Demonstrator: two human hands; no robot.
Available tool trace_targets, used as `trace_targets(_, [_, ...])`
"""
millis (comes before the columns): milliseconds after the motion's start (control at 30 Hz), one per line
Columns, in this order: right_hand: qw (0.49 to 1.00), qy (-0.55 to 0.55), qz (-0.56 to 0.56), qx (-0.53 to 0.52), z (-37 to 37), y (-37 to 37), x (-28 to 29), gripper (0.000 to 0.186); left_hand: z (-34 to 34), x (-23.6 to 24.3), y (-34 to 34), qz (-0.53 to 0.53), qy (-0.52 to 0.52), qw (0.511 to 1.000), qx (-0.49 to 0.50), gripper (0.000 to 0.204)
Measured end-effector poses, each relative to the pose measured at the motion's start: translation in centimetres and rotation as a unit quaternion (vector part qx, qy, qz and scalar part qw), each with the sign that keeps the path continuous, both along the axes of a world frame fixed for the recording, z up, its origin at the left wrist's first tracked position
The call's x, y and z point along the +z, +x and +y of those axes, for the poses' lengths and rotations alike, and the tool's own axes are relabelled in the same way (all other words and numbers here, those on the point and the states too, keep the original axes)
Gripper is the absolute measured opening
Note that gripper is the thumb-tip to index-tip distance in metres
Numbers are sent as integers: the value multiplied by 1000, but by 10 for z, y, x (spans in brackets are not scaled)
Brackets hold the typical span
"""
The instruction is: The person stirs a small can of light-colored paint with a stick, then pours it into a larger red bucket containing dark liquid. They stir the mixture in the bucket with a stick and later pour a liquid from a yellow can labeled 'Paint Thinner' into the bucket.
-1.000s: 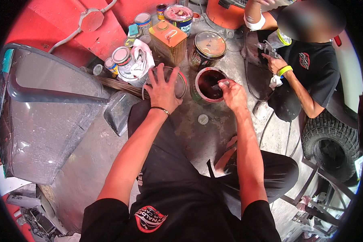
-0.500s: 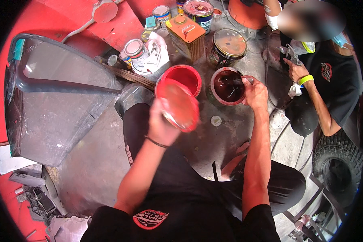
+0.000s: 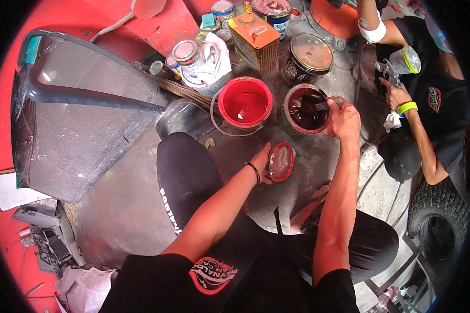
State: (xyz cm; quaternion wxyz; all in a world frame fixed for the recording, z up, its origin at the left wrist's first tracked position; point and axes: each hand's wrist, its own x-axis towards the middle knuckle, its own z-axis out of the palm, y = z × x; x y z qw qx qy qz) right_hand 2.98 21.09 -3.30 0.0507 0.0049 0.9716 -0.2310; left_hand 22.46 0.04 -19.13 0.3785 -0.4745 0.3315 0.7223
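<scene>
My left hand (image 3: 261,165), fingers bent around its edge, holds a round red-rimmed paint can lid (image 3: 281,162) tilted above the floor. Its greyish middle is smeared with red. My right hand (image 3: 344,120) grips a flat grey stirrer (image 3: 322,106) over an open can of dark red paint (image 3: 287,119); the stirrer's lower end dips inside the can. Left of that can stands a bucket (image 3: 223,112) with bright red paint inside and a wire handle hanging at its front. A small pale spot shows in the red paint.
Behind stand a lidded can (image 3: 311,52), a rectangular tin (image 3: 250,44) and several smaller cans. A plastic-wrapped dark panel (image 3: 99,135) leans at the left. At the right, a co-worker's hand (image 3: 398,96) holds a spray gun near a tyre (image 3: 437,219).
My left hand has moved right and down with the lid, away from above the bucket, uncovering its red paint. My right hand stays at the dark can. The view has shifted slightly.
</scene>
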Motion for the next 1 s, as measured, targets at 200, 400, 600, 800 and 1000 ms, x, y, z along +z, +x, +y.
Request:
trace_targets(200, [999, -4, 30, -31, 4, 1, -13, 31, -26, 63, 40, 187, -190, 961, 73, 61])
trace_targets(400, [1000, -14, -6, -1, -17, 7, -2, 30, -81, 101, 1, 153, -196, 933, 258, 82])
trace_targets(600, [998, -45, -27, 26, -10, 12, -5, 31, -106, 91, -52, 166, -52, 966, 193, 91])
trace_targets(800, [999, -16, -43, -4, -7, 18, 4, 30, -120, 27, -54, 187, 78, 938, 280, 55])
trace_targets(1000, [998, -55, -43, 5, 12, 19, -2, 33, -52, 90, -54, 218, -131, 925, 281, 73])
